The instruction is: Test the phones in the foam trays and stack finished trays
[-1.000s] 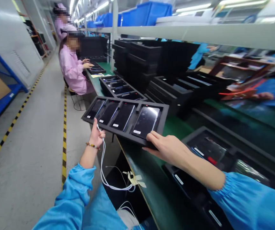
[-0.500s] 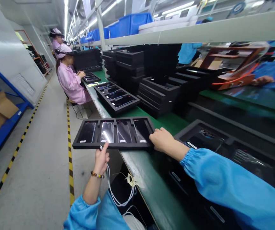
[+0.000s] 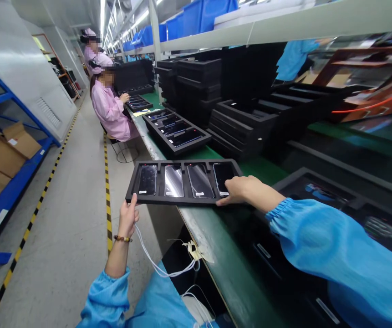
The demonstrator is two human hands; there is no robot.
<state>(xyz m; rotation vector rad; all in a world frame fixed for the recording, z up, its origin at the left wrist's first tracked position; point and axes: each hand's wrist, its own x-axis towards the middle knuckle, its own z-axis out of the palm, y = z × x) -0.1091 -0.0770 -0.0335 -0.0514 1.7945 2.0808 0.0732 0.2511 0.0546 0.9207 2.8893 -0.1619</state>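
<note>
A black foam tray [image 3: 168, 199] with several phones lies across the green bench edge [image 3: 212, 237], its left part jutting over the aisle. My left hand [image 3: 127, 216] grips the tray's front left corner, thumb on the rim, and a white cable [image 3: 151, 260] trails from that hand. At the tray's right end, my right hand [image 3: 240, 187] is closed round the front rim, fingers over the rightmost phone [image 3: 222, 175]. The other phones, one of them a glossy phone [image 3: 174, 181], sit in their slots with small white labels at the lower ends.
Another phone tray [image 3: 178, 130] lies farther along the bench, beside stacked black trays [image 3: 231, 130]. More trays [image 3: 353, 200] are at the right. A person in pink [image 3: 110, 105] sits beyond. Blue shelving with cardboard boxes [image 3: 4, 155] stands left, across the aisle.
The tray has shifted right in view. My left hand has moved left to the tray's corner. My right hand has slid from the right end onto the front rim near the last phone.
</note>
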